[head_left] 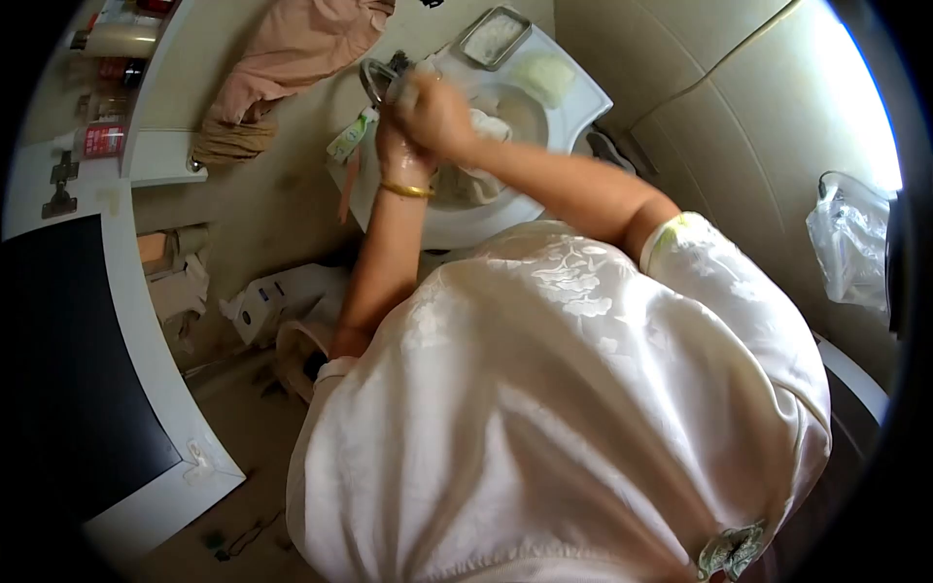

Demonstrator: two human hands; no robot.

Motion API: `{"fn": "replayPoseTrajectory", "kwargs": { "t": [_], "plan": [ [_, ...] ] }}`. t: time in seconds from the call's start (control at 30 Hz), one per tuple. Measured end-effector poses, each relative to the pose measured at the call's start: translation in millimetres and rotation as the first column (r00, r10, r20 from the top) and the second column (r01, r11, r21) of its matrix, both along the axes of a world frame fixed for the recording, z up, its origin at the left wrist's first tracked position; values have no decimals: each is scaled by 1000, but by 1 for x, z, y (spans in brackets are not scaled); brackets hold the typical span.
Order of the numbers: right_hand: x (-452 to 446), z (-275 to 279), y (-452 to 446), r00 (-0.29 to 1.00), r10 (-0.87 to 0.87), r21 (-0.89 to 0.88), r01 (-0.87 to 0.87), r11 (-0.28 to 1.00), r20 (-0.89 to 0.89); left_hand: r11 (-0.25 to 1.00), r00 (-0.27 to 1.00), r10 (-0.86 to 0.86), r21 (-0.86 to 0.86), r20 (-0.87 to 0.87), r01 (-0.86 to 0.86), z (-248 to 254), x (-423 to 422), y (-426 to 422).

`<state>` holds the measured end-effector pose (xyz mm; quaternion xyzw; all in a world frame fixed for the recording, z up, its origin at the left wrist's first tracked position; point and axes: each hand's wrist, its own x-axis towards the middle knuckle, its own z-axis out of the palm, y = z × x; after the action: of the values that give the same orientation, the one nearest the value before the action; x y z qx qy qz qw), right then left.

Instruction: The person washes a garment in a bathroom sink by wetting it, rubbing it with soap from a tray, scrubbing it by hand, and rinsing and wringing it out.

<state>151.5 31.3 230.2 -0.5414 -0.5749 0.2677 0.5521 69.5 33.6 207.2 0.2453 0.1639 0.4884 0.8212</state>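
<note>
My left hand [400,146], wet and with a gold bangle at the wrist, is raised over the white washbasin [442,228] close to the faucet [375,80]. Its fingers are mostly hidden behind my right hand [437,115]. The right hand presses against the left, its fingers curled and blurred by motion; anything between the two cannot be made out. Below them, a wet white cloth [481,183] lies in the basin. A pale green cloth-like item [544,78] rests on the basin's right rim.
A metal tray [496,37] with white contents sits at the basin's back corner. A green-and-white tube [348,136] stands at the left rim. Pink clothing [282,60] hangs on the left wall, near a shelf of bottles [102,141]. A plastic bag [850,238] hangs at right.
</note>
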Motion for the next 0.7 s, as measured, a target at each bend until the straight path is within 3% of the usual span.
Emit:
{"fn": "replayPoseTrajectory", "kwargs": {
  "t": [0.03, 0.07, 0.1, 0.13, 0.17, 0.2, 0.23, 0.3, 0.33, 0.37, 0.4, 0.43, 0.5, 0.53, 0.57, 0.63, 0.7],
  "plan": [
    [-2, 13, -32, 994, 109, 222, -104, 970, -14, 981, 888, 51, -191, 456, 42, -15, -11, -2],
    [-3, 7, -34, 992, 121, 259, -123, 958, 22, 926, 584, 162, -327, 795, 188, -13, -13, -8],
    [-3, 1, -30, 990, 129, 304, -140, 942, 56, 906, 875, 229, -423, 427, -31, -13, -7, -9],
    [3, 0, -14, 995, 92, 62, -94, 994, 35, 875, 960, 278, -403, -39, -269, 6, 10, -11],
    [10, -4, 10, 998, 52, -190, -48, 981, 19, 838, 816, 295, -277, -497, -471, 13, 20, -14],
    [18, -13, 33, 998, -68, -173, 70, 982, 16, 907, 898, 265, -225, -351, -356, -2, 21, -15],
    [19, -9, 33, 997, -66, -181, 61, 982, -26, 905, 857, 319, -139, -405, -402, 0, 28, -13],
    [15, 2, 15, 994, -50, -200, 30, 979, -94, 865, 812, 276, -236, -514, -443, 12, 20, -3],
    [7, 6, -5, 1000, -10, -165, 8, 986, -11, 936, 954, 169, -263, -249, -235, -30, -12, 16],
    [6, 8, -19, 996, 82, -89, -79, 993, 25, 994, 992, 107, -5, 70, -107, -51, -10, 17],
    [3, 7, -34, 983, 175, -26, -173, 984, 58, 966, 924, -106, 259, 367, 7, -71, -7, 18],
    [3, 7, -39, 961, 260, 39, -265, 964, 97, 998, 981, 19, 61, 191, -31, -70, -12, 14],
    [13, -7, -6, 976, 185, -97, -175, 980, 112, 936, 965, 140, -290, -221, -202, -61, -15, 2],
    [17, -16, 10, 981, 151, -173, -130, 976, 119, 875, 939, 89, -425, -332, -233, 5, 15, -20],
    [23, -26, 27, 987, 158, -190, -149, 971, 35, 882, 979, -30, -467, -200, -68, 14, 17, -24],
    [34, -48, 57, 976, 179, -214, -202, 956, -122, 929, 937, -32, -356, -347, -100, 15, 21, -30],
    [53, -50, 69, 802, 245, -382, -497, 779, -544, 933, 934, -71, -354, -350, -62, 9, 6, -31]
  ]
}}
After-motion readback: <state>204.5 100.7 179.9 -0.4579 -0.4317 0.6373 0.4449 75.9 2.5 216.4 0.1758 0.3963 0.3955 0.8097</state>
